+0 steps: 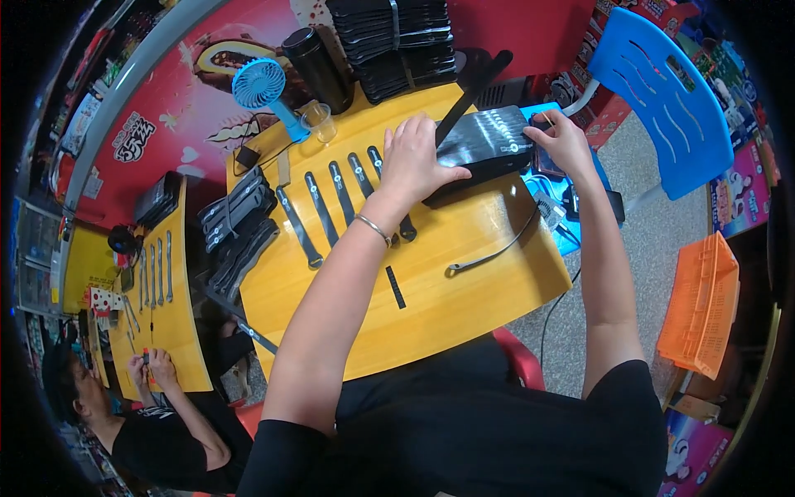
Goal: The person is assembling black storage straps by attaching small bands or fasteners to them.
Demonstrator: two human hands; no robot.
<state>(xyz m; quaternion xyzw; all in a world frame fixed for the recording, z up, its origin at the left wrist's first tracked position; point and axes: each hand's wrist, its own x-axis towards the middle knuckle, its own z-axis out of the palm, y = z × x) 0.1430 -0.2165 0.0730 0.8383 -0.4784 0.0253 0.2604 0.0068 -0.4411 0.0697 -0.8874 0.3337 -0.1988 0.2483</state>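
A stack of glossy black flat pieces with white print [489,137] lies at the far right of the yellow table [464,315]. My left hand [414,161] rests at its left end, fingers stretched and thumb out, beside a long upright black strip [472,95]. At the stack's right end my right hand [563,145] has thumb and forefinger pinched together; whatever is between them is too small to make out. Several black straps [298,225] with white marks lie in a row left of my left forearm, which partly covers some. A curved dark strap [489,258] lies nearer me.
Tied bundles of black straps [236,211] lie at the table's left edge. A blue fan [261,87], black tumbler [319,66], clear cup [318,123] and tall black stack [393,45] stand behind. Right are a blue chair [662,91] and orange crate [700,302]. Another person [166,439] works at left.
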